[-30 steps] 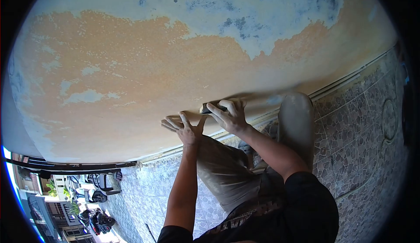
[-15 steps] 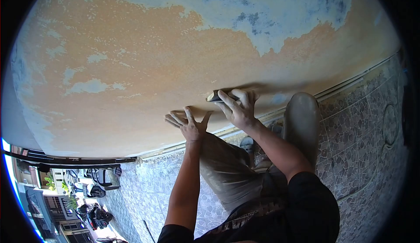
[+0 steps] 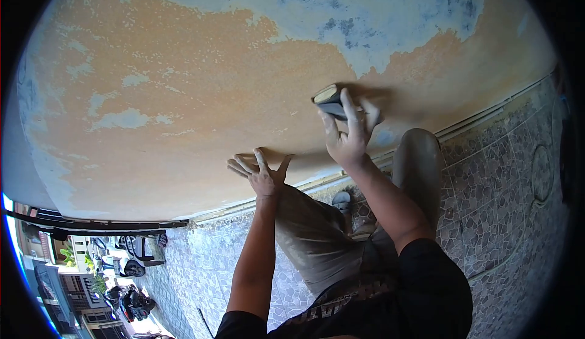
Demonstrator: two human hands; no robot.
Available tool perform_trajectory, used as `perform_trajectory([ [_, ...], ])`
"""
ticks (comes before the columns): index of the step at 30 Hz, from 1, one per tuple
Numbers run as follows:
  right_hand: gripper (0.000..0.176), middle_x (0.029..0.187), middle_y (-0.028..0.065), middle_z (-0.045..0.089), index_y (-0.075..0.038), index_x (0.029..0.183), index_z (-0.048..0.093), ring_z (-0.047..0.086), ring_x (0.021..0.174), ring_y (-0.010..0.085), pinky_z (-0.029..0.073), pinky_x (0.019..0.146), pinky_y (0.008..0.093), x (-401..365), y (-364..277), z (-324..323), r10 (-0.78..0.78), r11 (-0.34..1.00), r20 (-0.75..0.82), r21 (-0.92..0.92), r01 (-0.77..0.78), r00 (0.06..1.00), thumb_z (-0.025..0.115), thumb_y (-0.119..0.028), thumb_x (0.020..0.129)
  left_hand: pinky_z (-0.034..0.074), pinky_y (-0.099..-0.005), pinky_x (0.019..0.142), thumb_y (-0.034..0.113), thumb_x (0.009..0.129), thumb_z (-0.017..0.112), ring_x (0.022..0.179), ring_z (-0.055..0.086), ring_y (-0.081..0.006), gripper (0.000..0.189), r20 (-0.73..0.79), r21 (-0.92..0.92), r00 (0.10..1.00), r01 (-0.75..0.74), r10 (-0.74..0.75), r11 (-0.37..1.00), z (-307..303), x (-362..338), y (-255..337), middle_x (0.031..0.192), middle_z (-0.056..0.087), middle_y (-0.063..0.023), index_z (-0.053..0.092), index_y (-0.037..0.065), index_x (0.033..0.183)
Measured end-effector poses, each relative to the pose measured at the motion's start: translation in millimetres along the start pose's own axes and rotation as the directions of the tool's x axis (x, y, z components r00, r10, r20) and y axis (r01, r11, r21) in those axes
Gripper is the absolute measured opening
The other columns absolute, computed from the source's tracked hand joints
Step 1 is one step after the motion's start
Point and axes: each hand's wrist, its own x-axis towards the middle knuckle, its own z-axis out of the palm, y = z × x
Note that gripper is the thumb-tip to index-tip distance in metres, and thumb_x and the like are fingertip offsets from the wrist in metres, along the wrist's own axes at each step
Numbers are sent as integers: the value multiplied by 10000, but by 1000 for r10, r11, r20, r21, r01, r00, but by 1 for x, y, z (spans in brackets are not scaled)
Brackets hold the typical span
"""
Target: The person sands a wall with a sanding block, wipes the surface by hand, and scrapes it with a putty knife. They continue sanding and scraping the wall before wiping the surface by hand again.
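My right hand, pale with dust, grips a sanding block, a dark sheet wrapped round a lighter core that shows at its end. Fingers and thumb clasp the block's sides, and it is tilted close to the patchy orange and white wall, its shadow falling to the right. Lower on the same wall rests my left hand, fingers spread, with nothing in it. Dust coats its fingertips too.
My bent knees come close to the wall's foot, above a stone-patterned tile floor. A sandalled foot stands between them. Parked motorbikes are at lower left, and a hose-like line curves over the tiles at right.
My right hand has moved up the wall and slightly right with the sanding block, which is now tilted to show more of its end. My left hand has stayed in place.
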Motion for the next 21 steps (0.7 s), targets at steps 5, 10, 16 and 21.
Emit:
perform_trajectory([
  [5, 618, 1189, 118, 472, -53, 1429, 582, 503, 1047, 250, 456, 866, 387, -7, 20, 11, -11, 1000, -89, 3, 12, 996, 828, -147, 871, 126, -856, 1087, 617, 647, 919, 1470, -35, -677, 1291, 4, 7, 1000, 11, -11, 1000, 3, -3, -3, 1660, -61, -334, 173, 271, 1642],
  [10, 573, 1135, 33, 523, -175, 1364, 678, 482, 1044, 238, 338, 933, 453, -76, 7, 12, -180, 983, 244, 0, 186, 953, 859, -254, 826, 123, -859, 1082, 625, 658, 910, 1460, -43, -690, 1267, -3, 0, 1000, -10, 10, 1000, 0, -2, -1, 1654, -63, -346, 195, 251, 1636],
  [16, 626, 1154, 76, 515, -128, 1379, 653, 491, 1030, 243, 372, 897, 399, -5, 3, 17, 129, 988, -119, 101, -118, 984, 885, -242, 809, 101, -853, 1084, 572, 650, 937, 1461, -98, -679, 1372, 36, 13, 999, -9, 9, 1000, 1, -1, -3, 1637, -132, -371, 63, 262, 1661],
  [21, 586, 1124, 20, 529, -212, 1348, 691, 495, 1014, 219, 355, 905, 412, -73, 8, 16, -232, 972, 228, 30, 232, 946, 881, -243, 795, 82, -843, 1096, 563, 657, 934, 1472, -95, -666, 1367, 0, 2, 999, -41, 41, 999, -1, 1, 1, 1641, -111, -378, 59, 264, 1664],
])
